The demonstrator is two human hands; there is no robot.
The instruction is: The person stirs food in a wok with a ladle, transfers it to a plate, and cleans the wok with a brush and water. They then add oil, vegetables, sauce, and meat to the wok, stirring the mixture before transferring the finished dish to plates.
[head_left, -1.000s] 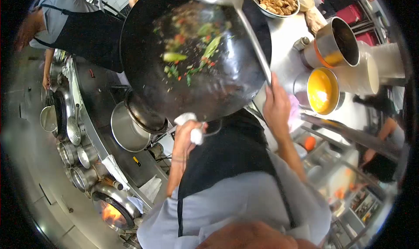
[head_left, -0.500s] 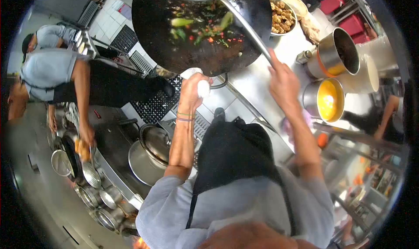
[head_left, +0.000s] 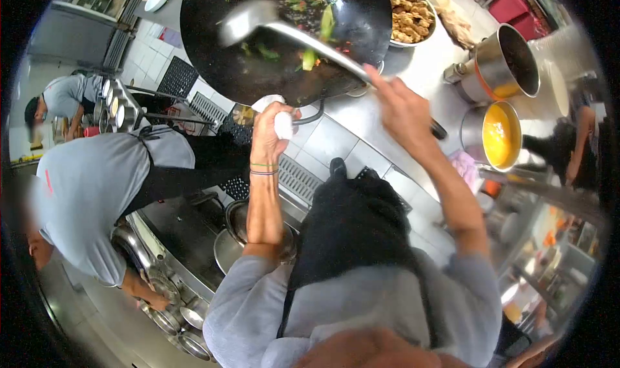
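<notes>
My left hand [head_left: 270, 128] grips the wok's handle through a white cloth [head_left: 279, 117]. The black wok [head_left: 258, 64] is held up in front of me with chopped green and red vegetables [head_left: 309, 19] inside. My right hand [head_left: 400, 103] holds the long handle of a steel ladle [head_left: 242, 20], whose bowl sits inside the wok at its left side.
A steel bowl of fried pieces [head_left: 408, 14], a steel pot [head_left: 510, 61] and a pot of yellow sauce [head_left: 498, 135] stand on the steel counter at right. A person in a grey shirt and black apron [head_left: 97, 187] bends over the stove at left. Another person [head_left: 55, 103] works farther back.
The wok has swung away from the stove toward the counter. The ladle bowl dropped from the wok's far rim into its left side. The person at left has moved closer.
</notes>
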